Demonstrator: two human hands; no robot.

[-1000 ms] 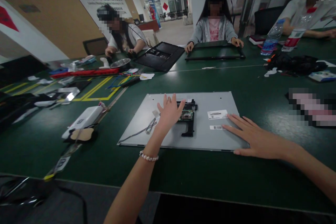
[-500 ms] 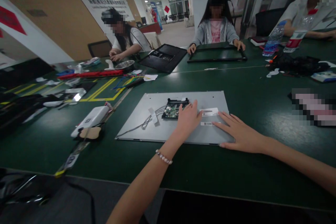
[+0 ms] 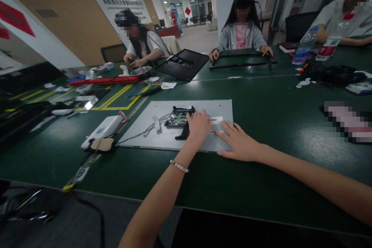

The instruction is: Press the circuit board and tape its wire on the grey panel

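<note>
A grey metal panel (image 3: 136, 124) lies flat on the green table before me. On it sits a green circuit board (image 3: 178, 119) in a black plastic surround, with grey cables (image 3: 151, 128) taped down to its left. My left hand (image 3: 200, 126) is closed at the board's right side, fingers curled on a black plastic bracket (image 3: 182, 133). One end of that bracket sticks out below the board; my hand hides the rest. Spread flat, my right hand (image 3: 242, 142) rests over the panel's right edge beside a white label (image 3: 216, 120).
Left of the panel lie a white device (image 3: 104, 128) and a yellow-taped strap (image 3: 78, 174). Across the table, one person holds a black frame (image 3: 242, 66) near a black cover (image 3: 184, 64); another works beside a metal bowl (image 3: 141, 71). Bottles (image 3: 305, 48) and black cables (image 3: 328, 73) are at right.
The panel has shifted left in view, with both my hands. My left fingers have curled more, and the black bracket's end now shows below the board.
</note>
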